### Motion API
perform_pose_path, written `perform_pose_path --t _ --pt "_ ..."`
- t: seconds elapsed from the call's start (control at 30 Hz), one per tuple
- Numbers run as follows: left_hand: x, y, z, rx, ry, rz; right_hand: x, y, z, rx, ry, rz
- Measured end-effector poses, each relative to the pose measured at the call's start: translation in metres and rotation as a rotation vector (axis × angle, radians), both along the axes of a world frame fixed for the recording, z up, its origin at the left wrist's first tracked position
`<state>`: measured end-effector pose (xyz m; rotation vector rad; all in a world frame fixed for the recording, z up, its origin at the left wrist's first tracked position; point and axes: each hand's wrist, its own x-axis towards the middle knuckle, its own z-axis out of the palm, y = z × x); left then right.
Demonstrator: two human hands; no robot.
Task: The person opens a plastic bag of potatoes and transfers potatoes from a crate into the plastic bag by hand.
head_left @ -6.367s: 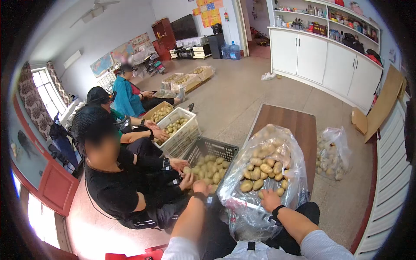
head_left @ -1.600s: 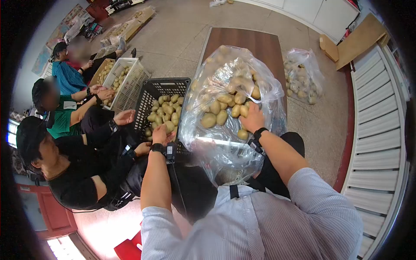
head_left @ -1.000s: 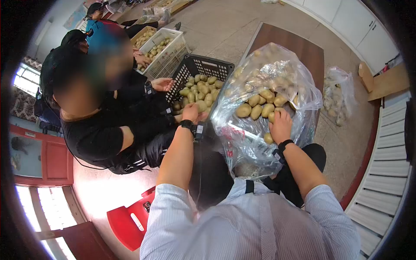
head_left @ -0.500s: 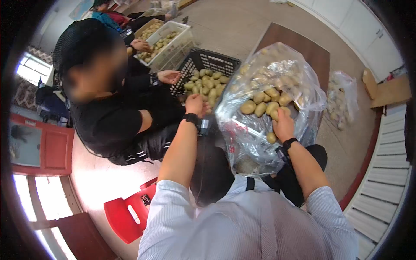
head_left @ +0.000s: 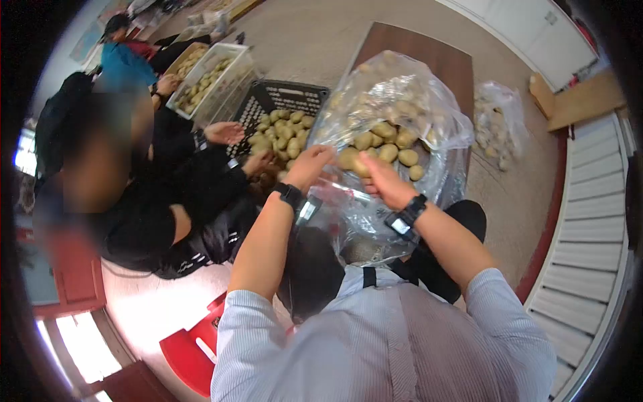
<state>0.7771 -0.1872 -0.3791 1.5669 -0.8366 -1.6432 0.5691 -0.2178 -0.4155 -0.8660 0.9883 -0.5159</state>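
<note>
A clear plastic bag (head_left: 439,124) full of potatoes (head_left: 384,130) lies in front of me, its mouth turned towards me. My right hand (head_left: 388,182) is at the opening, its fingers closed around a potato (head_left: 362,165). At the bag's left edge is my left hand (head_left: 311,166), its fingers bent and somewhat blurred; whether they grip the plastic I cannot tell. Just beyond my left hand stands a black slotted crate (head_left: 288,92) with many potatoes in it. One small potato (head_left: 415,173) sits apart at the right of the bag's mouth.
A co-worker in black (head_left: 154,194) sits close on my left, hands by the crate. Behind are a white crate (head_left: 231,57) of potatoes and another person (head_left: 127,63). A brown board (head_left: 408,43) lies under the bag. Another filled bag (head_left: 499,127) and a red stool (head_left: 187,358) are nearby.
My right hand has moved left across the bag's mouth with a potato. My left hand has come from the crate to the bag's left edge. The view has shifted right.
</note>
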Motion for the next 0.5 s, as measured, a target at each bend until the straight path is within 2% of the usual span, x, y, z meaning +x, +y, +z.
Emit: perform_pose_path --t 0.03,0.13,0.23,0.3,0.33,0.4,0.47,0.5 --pt "-0.006 -0.001 0.0 -0.003 0.004 -0.027 0.006 0.005 0.005 0.018 -0.031 0.024" --pt "-0.016 0.001 0.004 0.107 0.262 -0.127 0.018 0.018 0.009 0.035 -0.142 0.06" --pt "-0.008 -0.001 -0.011 0.01 0.265 -0.086 0.015 0.014 -0.005 -0.04 -0.18 0.15" --pt "0.001 -0.004 -0.022 0.027 0.263 -0.067 0.01 0.014 -0.011 -0.355 0.053 0.036" --pt "0.007 -0.006 -0.027 0.008 0.256 -0.061 0.003 0.014 -0.019 -0.352 0.05 0.042" --pt "0.012 -0.005 -0.026 -0.006 0.248 0.043 -0.019 0.007 -0.035 -1.008 0.614 0.07" --pt "0.02 -0.004 -0.026 -0.012 0.231 0.132 -0.043 0.015 -0.034 -1.127 0.825 0.136" --pt "0.024 -0.005 -0.027 -0.024 0.221 0.202 -0.048 0.02 -0.033 -1.128 0.815 0.144"
